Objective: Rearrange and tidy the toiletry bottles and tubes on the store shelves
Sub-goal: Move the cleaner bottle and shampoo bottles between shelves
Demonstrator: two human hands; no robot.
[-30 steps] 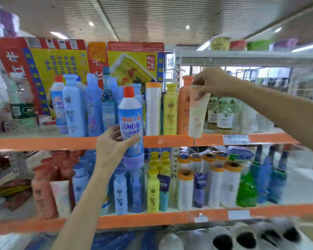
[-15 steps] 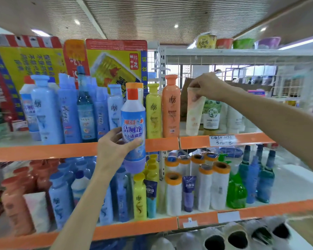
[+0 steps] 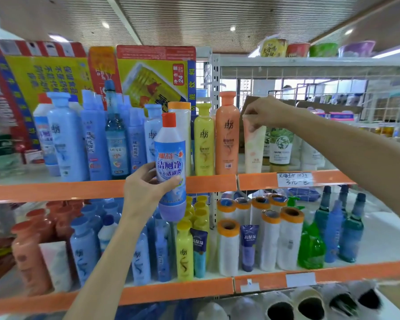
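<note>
My left hand (image 3: 146,189) grips a white and blue cleaner bottle with an orange-red cap (image 3: 170,167), held upright in front of the orange edge of the upper shelf (image 3: 56,190). My right hand (image 3: 264,113) pinches the top seam of a pale peach tube (image 3: 253,148) that stands cap-down on the upper shelf, just right of a tall orange bottle (image 3: 226,135). A yellow bottle (image 3: 203,139) and several blue bottles (image 3: 65,137) stand to the left of it.
A white upright post (image 3: 215,93) divides the shelf units. Green-labelled tubes (image 3: 280,146) stand behind the peach tube. The lower shelf (image 3: 178,289) carries blue, yellow and salmon bottles, white rolls with orange ends (image 3: 228,245) and green and teal bottles (image 3: 351,229). Large yellow boxes (image 3: 153,77) stand behind.
The view has swung to the right. My right hand has set the peach tube deeper onto the upper shelf beside the orange bottle. My left hand keeps holding the cleaner bottle in place.
</note>
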